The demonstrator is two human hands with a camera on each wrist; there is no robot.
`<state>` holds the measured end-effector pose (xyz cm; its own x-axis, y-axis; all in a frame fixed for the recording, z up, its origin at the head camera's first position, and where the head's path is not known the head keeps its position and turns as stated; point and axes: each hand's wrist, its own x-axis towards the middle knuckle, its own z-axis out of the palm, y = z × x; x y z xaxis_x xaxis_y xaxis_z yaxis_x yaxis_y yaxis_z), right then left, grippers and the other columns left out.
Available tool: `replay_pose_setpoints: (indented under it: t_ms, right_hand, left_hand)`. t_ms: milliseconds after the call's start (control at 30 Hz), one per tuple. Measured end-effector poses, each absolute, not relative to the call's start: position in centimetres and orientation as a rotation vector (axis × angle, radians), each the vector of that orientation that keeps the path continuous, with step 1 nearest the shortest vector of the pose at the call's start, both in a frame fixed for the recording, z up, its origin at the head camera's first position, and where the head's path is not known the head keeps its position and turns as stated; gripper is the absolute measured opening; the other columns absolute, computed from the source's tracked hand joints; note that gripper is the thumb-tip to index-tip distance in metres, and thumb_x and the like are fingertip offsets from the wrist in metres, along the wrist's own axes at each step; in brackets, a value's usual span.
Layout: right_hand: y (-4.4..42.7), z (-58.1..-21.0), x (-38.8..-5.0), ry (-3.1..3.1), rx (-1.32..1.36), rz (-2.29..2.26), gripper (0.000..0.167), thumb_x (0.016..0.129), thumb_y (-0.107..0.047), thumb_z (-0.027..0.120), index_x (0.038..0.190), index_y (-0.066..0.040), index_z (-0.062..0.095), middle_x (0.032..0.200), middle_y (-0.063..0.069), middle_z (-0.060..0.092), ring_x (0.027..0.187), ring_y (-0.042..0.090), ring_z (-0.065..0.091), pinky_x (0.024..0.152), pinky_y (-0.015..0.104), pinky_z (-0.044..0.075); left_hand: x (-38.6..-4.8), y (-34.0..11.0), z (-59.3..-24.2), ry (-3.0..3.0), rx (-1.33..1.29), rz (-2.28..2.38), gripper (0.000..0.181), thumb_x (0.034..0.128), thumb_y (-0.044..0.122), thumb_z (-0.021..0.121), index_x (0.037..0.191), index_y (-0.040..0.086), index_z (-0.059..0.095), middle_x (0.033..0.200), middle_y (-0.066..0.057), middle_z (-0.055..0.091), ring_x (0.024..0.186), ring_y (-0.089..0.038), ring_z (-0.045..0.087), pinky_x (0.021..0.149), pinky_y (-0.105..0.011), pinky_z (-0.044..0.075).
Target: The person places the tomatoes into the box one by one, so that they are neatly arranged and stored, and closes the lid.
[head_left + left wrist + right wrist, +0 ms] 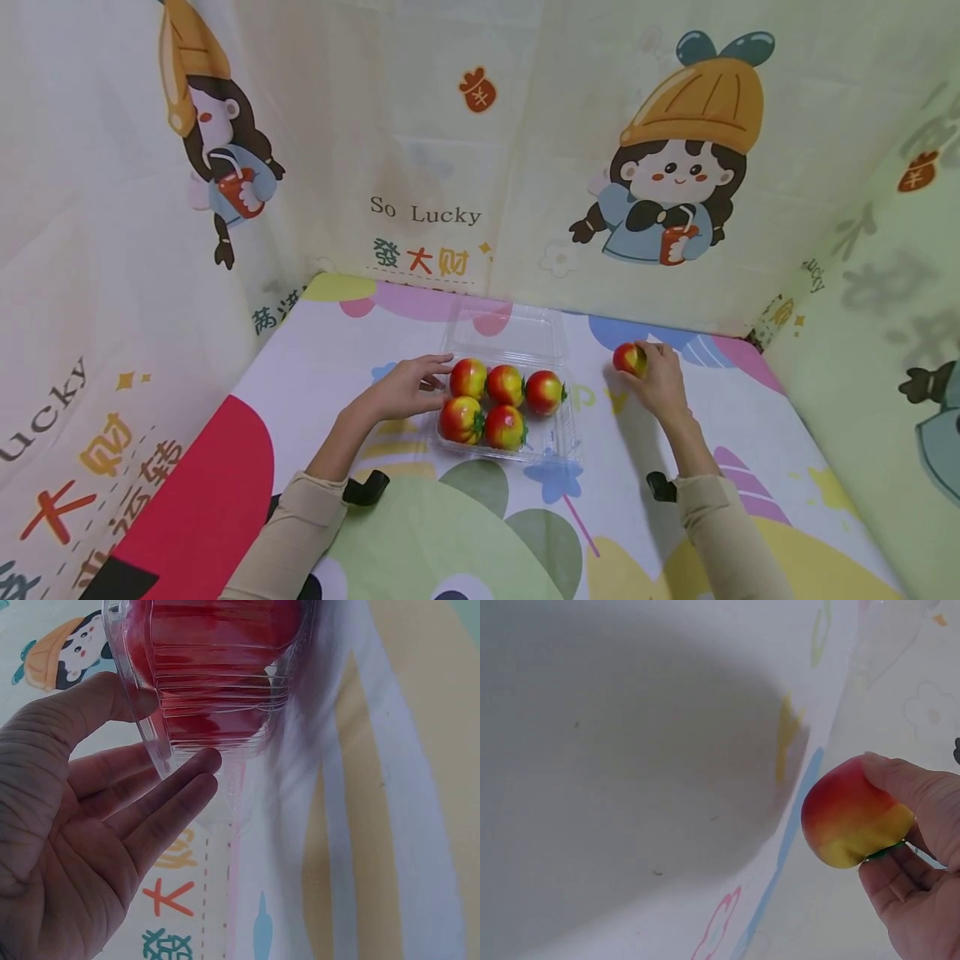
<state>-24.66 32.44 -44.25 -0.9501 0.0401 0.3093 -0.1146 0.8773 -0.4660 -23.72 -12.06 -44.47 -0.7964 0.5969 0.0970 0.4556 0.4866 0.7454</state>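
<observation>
A clear plastic clamshell box [557, 433] holds several red-and-yellow toy peaches [504, 385] with green leaves, set in two rows. Its lid [504, 329] lies folded back at the far side. At the box's left side is my left hand [405, 390]; its thumb touches the rim and the other fingers extend, loosely straight, beside the ribbed wall [217, 705]. To the right of the box, my right hand [662, 375] holds one more toy peach [851, 817] above the table, between thumb and fingers, its leafy end turned toward the palm.
A table covered with a printed cloth [405, 533] lies under everything. Printed fabric walls [525, 167] stand at the back and on both sides. Black wrist mounts [366, 488] sit at both cuffs.
</observation>
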Motion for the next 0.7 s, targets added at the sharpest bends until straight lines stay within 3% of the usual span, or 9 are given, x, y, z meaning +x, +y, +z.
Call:
replay_pose_setpoints:
  t_ms: [700]
  right_hand:
    - [30.4,-43.5,-21.6,-2.647,0.046,0.761,0.062,0.085,-0.016,0.083,0.134,0.010,0.055,0.122,0.030,0.052,0.115,0.045,0.049,0.102,0.062,0.045]
  left_hand:
    - [-23.5,-12.1,-44.1,2.534,0.908,1.224,0.057,0.0924,0.009,0.070,0.145,-0.006,0.053,0.157,-0.020,0.045,0.114,-0.031,0.069,0.099,-0.044,0.056]
